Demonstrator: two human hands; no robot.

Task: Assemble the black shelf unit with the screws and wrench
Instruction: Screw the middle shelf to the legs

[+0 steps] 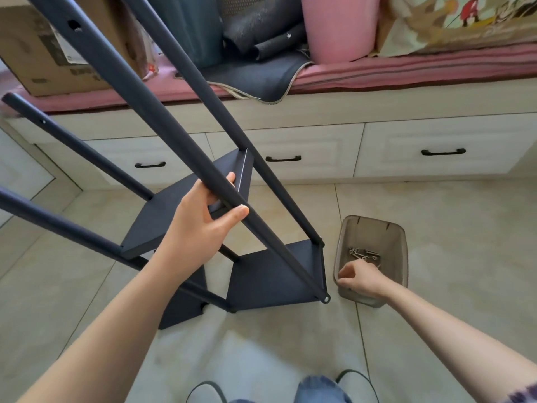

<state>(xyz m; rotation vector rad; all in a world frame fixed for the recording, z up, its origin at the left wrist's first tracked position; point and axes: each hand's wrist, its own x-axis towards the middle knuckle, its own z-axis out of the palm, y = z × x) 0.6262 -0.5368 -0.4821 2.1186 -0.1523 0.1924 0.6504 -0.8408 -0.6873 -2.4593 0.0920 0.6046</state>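
Left arm bare, extended forward and up from lower left; left hand [203,219] wraps one slanted pole [186,146] of the black shelf unit, thumb over the near side, fingers curled round the far side, back of hand toward camera. Right arm bare, reaching forward from lower right with wrist bent down; right hand [360,276] sits inside the small bin [398,237], fingers curled downward over the screws [364,253]. Cannot tell whether the right fingertips pinch a screw, since the knuckles hide them.
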